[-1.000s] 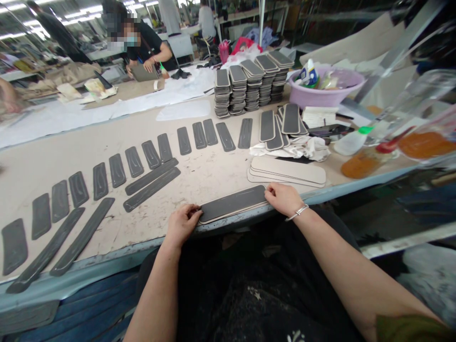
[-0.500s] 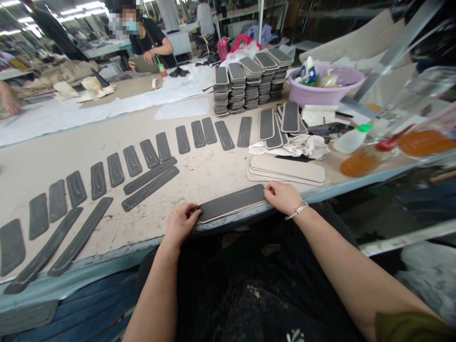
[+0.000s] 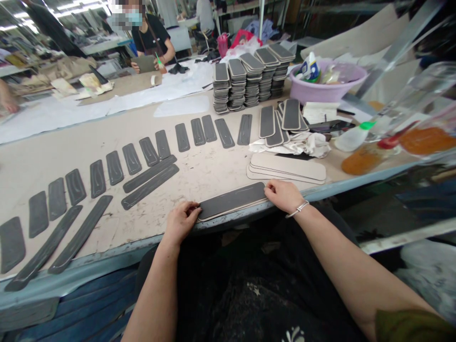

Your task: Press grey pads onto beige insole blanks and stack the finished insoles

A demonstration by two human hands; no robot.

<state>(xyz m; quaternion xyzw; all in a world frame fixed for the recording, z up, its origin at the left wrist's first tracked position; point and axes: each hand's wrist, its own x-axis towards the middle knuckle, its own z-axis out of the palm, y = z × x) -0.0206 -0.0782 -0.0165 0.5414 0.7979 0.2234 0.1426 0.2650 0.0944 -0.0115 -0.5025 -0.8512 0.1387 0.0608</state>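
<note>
Arms (image 3: 337, 254) extended forward, left hand (image 3: 181, 219) and right hand (image 3: 284, 194) curled, pinching opposite ends of a long grey strip (image 3: 233, 197) between them, on the table (image 3: 210, 175).

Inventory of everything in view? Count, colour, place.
Table: 1, beige, foreground
Front strip: 1, dark grey, near edge
Short pieces: 14, dark grey, left to centre
Long strips: 4, grey, left
Stacks: 5, grey, far side
Basin: 1, lilac, right
Rimmed pieces: several, grey, in front of stacks
Blank strips: several, beige, right of centre
Green-capped bottle: 1, whitish, right
Red-topped bottle: 1, orange, right
Worker: 1, dark top, back
Clutter: uncounted, mixed, back
Left grip: 1, front strip's left end
Right grip: 1, front strip's right end
</note>
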